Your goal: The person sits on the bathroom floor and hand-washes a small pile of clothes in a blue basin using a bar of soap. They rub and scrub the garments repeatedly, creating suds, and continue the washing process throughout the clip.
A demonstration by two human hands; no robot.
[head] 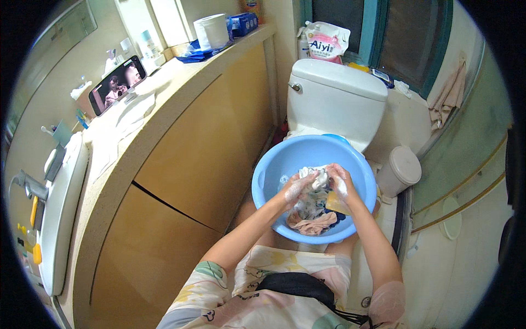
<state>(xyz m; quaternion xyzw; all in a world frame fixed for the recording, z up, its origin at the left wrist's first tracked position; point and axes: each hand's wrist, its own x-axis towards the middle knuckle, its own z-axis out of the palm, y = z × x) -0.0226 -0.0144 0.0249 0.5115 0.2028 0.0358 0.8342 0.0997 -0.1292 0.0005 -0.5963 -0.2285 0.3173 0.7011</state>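
A light blue plastic basin (269, 164) stands in front of me, before the toilet. Over it, my left hand (296, 189) and my right hand (340, 181) both grip a white soapy cloth (318, 174), with suds on the skin of each. Below my right wrist lies a yellow block (337, 203), which looks like laundry soap. Wet clothes fill the basin's bottom: a pinkish-beige cloth (312, 224) nearest me, dark blue fabric beside it, and greyish sudsy water or cloth between. My hands hide part of the pile.
A toilet (335, 107) stands behind the basin, with a detergent pouch (328, 41) behind its tank. At right are a lidded white bin (400, 168) and a glass shower panel (460, 152). The left counter (164, 135) holds a propped phone (118, 85), a tissue roll (211, 32) and a washbasin (68, 222).
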